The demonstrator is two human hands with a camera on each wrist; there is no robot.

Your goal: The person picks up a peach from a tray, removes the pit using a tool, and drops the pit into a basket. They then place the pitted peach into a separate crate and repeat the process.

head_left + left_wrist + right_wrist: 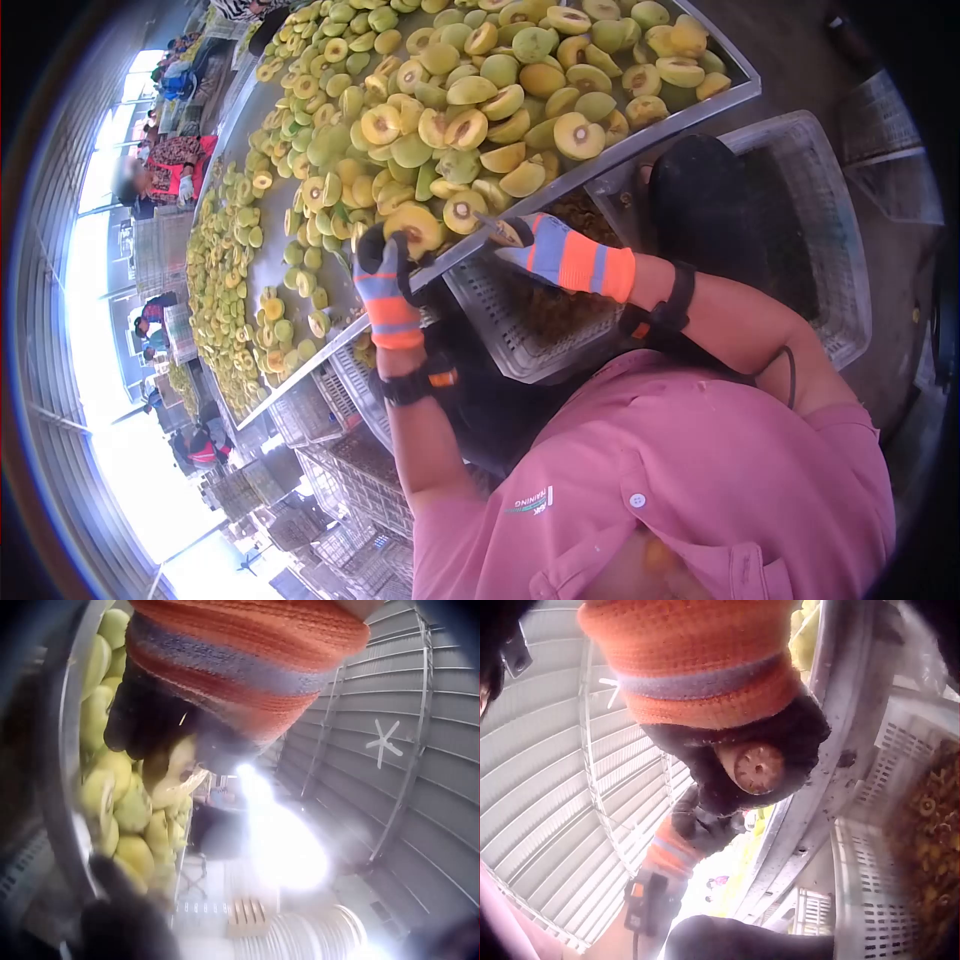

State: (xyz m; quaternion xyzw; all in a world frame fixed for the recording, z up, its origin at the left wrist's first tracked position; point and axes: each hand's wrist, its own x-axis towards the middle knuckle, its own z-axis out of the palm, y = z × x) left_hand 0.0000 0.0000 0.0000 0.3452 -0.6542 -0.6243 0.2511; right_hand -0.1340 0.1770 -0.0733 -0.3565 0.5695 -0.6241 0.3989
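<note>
Left hand (385, 280) holds halved fruit (418, 226), cut face up.

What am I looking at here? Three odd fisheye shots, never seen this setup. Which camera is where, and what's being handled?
No machine here: a person in a pink shirt wears three cameras. The wide picture comes from the head, looking down at both gloved hands. The other two come from the wrists, each looking up past its own glove, which is why you see roof and skylight behind.

In the head view, a long metal tray is heaped with halved yellow-green fruit, many cut side up with the pit hollow showing. Below its edge sits a white slotted crate holding brownish bits that look like pits.

The left hand grips a fruit half at the tray edge. The right hand holds a tool with a round wooden handle, its tip pointing at that fruit; the blade itself is hard to make out.
</note>
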